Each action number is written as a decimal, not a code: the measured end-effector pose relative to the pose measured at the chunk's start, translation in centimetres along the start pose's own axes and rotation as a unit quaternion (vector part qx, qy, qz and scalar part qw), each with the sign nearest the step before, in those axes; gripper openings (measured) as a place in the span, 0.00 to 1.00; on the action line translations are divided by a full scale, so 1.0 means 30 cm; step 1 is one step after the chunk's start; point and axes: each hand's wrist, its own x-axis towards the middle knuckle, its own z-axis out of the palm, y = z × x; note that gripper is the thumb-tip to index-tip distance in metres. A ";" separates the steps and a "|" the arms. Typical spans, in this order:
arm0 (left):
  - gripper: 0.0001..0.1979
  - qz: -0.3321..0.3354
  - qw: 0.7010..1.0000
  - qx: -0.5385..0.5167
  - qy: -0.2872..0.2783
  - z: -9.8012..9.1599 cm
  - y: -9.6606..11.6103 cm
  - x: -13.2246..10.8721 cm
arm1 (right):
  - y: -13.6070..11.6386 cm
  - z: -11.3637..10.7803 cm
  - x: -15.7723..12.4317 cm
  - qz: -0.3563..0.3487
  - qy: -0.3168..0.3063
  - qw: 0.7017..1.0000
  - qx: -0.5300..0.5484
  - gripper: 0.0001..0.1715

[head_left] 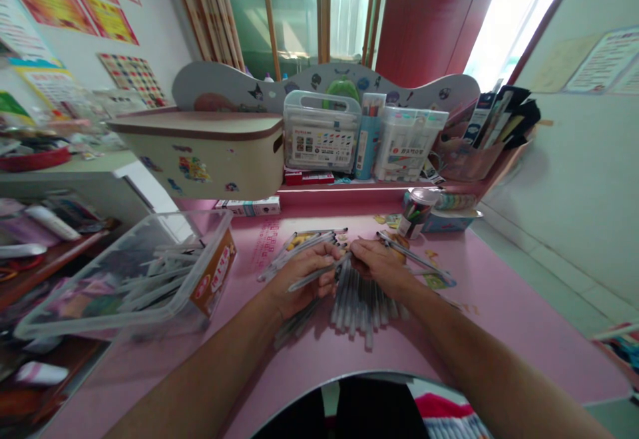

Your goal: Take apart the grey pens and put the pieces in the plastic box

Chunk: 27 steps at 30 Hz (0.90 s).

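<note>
My left hand (304, 273) is closed round a translucent pen (305, 282), whose pale end points toward me to the left. The fingers of my right hand (375, 265) are pinched together at that pen's far end, so the end itself is hidden. Below both hands a fan of similar clear pens (358, 309) lies on the pink desk (299, 372). More loose pens (299, 253) lie beyond my left hand, and a few others (418, 256) rest to the right of my right hand.
At left stands a clear plastic bin (212, 226) with many pens inside. A lidded cream box (210, 159), marker cases (322, 136) and a pen holder (469, 159) line the raised shelf. A clear jar (418, 213) stands on the desk at back right.
</note>
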 end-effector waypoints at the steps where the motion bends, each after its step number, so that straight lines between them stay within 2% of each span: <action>1: 0.04 0.000 1.000 -0.009 0.001 0.000 0.000 0.000 | 0.003 -0.002 0.000 0.006 -0.001 1.000 0.006 0.25; 4: 0.06 0.029 0.998 -0.037 0.030 0.001 0.000 0.003 | 0.011 -0.009 0.004 0.013 -0.001 0.999 0.049 0.25; 8: 0.19 0.075 0.993 -0.018 0.087 -0.001 -0.006 0.012 | 0.020 -0.017 0.013 0.012 0.023 0.994 0.102 0.24; 12: 0.12 0.107 0.973 0.101 0.176 0.008 -0.012 0.020 | 0.014 -0.013 0.015 -0.002 0.036 0.994 0.100 0.23; 14: 0.10 0.125 0.964 0.119 0.205 0.015 -0.013 0.023 | 0.004 -0.007 0.010 -0.012 0.033 0.995 0.096 0.21; 17: 0.08 0.137 0.964 0.089 0.210 0.021 -0.013 0.026 | -0.010 -0.002 0.001 -0.027 0.034 0.993 0.107 0.14; 19: 0.07 0.138 0.965 0.077 0.208 0.018 -0.014 0.028 | -0.011 -0.004 -0.001 -0.031 0.037 0.992 0.113 0.14; 22: 0.07 0.129 0.967 0.088 0.202 0.010 -0.019 0.030 | 0.003 -0.012 0.005 -0.021 0.043 0.997 0.067 0.12; 25: 0.08 0.129 0.966 0.097 0.200 0.005 -0.024 0.032 | 0.023 -0.017 0.013 -0.031 0.042 0.999 -0.013 0.21; 27: 0.08 0.135 0.965 0.095 0.202 0.005 -0.025 0.032 | 0.027 -0.016 0.014 -0.046 0.040 0.998 -0.026 0.21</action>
